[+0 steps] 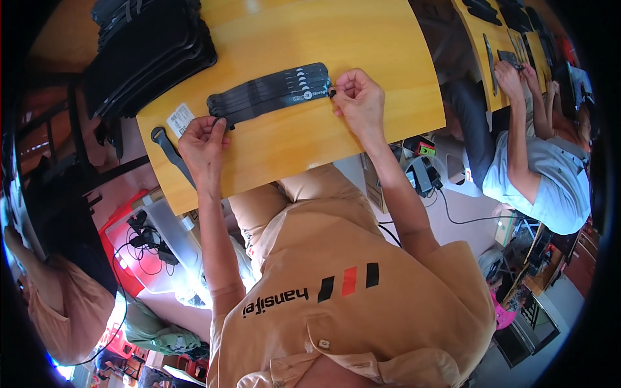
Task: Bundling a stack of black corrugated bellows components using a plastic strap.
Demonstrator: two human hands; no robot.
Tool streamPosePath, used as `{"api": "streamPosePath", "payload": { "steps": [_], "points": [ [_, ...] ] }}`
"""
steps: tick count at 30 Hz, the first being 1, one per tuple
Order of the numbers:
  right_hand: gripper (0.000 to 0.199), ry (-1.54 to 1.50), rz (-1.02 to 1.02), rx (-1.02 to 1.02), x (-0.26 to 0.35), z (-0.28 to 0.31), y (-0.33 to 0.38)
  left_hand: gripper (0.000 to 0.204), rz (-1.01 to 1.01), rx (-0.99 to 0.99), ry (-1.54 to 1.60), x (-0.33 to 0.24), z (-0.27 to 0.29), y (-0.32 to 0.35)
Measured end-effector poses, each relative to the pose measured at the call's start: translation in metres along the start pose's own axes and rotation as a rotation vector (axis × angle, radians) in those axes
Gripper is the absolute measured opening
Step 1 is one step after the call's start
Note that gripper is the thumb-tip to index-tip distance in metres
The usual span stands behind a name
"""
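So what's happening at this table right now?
A person in a tan shirt sits at a yellow wooden table, with a fanned row of flat black straps in front of them. The left hand pinches the near strap's left end and the right hand pinches its right end. A tall stack of black pieces sits at the table's far left, a single strap hangs over the near edge, and another person works at the next table.

We wear a tan short-sleeved collared shirt (pixel 349 271) with black and red chest stripes, forearms bare.
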State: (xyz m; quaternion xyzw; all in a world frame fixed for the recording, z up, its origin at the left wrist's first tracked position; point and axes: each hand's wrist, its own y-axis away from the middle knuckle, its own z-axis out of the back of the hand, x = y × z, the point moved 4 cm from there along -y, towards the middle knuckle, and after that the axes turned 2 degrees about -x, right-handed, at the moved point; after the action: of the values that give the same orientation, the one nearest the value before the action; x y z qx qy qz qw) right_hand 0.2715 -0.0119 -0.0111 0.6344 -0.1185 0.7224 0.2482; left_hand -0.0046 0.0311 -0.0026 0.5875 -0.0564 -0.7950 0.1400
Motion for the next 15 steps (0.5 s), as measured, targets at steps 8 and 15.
{"api": "streamPosePath", "payload": {
  "steps": [8,15],
  "points": [
    [0.009,0.046,0.021,-0.012,0.0023,-0.0008,-0.0008,0.011,0.001,0.003,0.001,-0.0009,-0.0010,-0.0016],
    [0.009,0.014,0.019,-0.020,-0.0055,-0.0018,-0.0017,0.014,-0.014,0.008,0.032,0.0034,-0.0007,-0.0025]
  ]
}}
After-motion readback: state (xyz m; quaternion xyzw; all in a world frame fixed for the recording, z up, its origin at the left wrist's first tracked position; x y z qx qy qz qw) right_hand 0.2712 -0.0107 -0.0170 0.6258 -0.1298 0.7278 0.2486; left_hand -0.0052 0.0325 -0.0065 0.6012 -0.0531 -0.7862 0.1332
